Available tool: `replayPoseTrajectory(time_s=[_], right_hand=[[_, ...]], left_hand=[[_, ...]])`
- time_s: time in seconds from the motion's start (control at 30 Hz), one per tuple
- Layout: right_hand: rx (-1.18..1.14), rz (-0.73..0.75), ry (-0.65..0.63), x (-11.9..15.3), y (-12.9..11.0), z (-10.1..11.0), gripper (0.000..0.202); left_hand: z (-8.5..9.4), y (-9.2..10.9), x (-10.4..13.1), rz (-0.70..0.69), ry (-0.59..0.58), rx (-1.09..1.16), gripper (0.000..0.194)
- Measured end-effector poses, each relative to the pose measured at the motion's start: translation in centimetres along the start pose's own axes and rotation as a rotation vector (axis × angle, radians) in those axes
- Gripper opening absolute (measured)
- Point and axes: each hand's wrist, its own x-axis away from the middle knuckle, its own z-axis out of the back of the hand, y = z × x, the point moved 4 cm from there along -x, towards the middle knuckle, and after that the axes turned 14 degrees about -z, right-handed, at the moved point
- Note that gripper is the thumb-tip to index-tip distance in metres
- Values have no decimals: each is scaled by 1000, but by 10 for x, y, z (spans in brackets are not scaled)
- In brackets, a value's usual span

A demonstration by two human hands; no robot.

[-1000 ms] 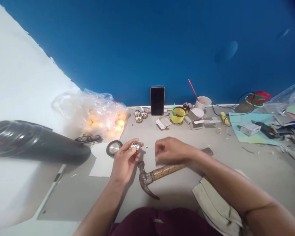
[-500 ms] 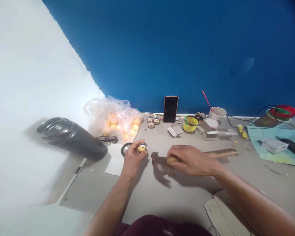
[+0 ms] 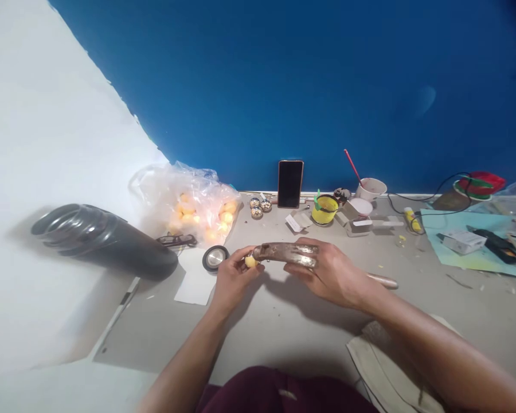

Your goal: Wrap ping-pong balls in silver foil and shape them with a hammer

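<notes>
The bench (image 3: 258, 344) spreads beneath the hammer (image 3: 286, 253). Back and left of the hammer sits a clear plastic bag (image 3: 193, 201); farther left, a dark bottle (image 3: 124, 244). The right hand (image 3: 333, 272) has its grip clamped on the hammer near the head. Behind the hammer stands a phone (image 3: 290, 183). The left hand's (image 3: 234, 281) grip pinches a yellowish ball (image 3: 251, 261) by the hammer's face.

A craft workspace is suggested by the flat grey desk (image 3: 279, 338), worn brown metal-headed hammer (image 3: 286, 252) and round white cup (image 3: 375, 190) with a thin red stick (image 3: 353, 167).
</notes>
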Motion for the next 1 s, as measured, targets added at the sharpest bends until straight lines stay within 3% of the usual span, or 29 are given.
replayPoseTrajectory(time_s=[0.13,0.23,0.33,0.43,0.5,0.67,0.83,0.93,1.0], right_hand=[[-15,-21,-40,-3,3,-5,23],[-5,-58,-20,-6,9,1,22],[70,-10,-73,-5,8,2,13],[226,63,-201,-4,3,-18,6],[315,99,-254,-3,1,-40,8],[355,184,-234,-5,3,-80,16],[285,198,-280,-6,11,-84,36],[190,172,-291,-12,13,-81,27],[177,107,-198,-22,17,-80,19]], left_hand=[[1,3,1,-33,0,-103,36],[12,3,-1,-34,105,-152,42],[24,3,-5,-26,229,-83,49],[28,1,-8,2,273,82,52],[26,-2,-9,28,282,215,53],[20,-2,-7,39,299,379,51],[18,1,-5,43,240,427,50],[16,2,-3,72,192,442,52],[14,2,-1,92,169,444,53]])
